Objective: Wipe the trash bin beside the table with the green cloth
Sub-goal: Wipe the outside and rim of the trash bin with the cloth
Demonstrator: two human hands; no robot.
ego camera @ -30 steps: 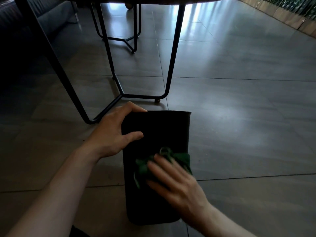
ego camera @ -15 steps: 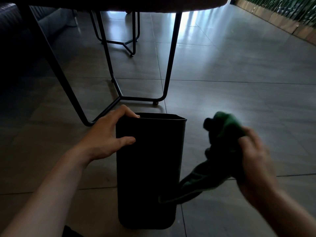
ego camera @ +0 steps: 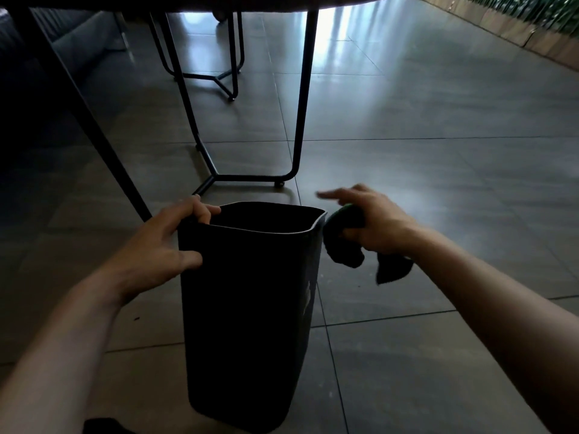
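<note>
Trash bin [ego camera: 250, 308], black and open-topped, upright on the grey tiled floor [ego camera: 438, 151], just in front of the black metal table legs [ego camera: 300, 98]; tabletop [ego camera: 188, 3] edge a dark band across the top of the view. Left hand [ego camera: 163, 249] clamped on the bin's left rim, fingers hooked over the edge into the opening, thumb pressed flat against the near outer wall. Right hand [ego camera: 366, 220] just beside the bin's right upper corner, grip pinched around a bunched green cloth [ego camera: 344, 239], forefinger stretched out toward the rim. Cloth mostly dark in this light, green only at the top of the bunch, loose ends hanging below the hand, close beside the bin's right wall; contact with the wall impossible to tell.
</note>
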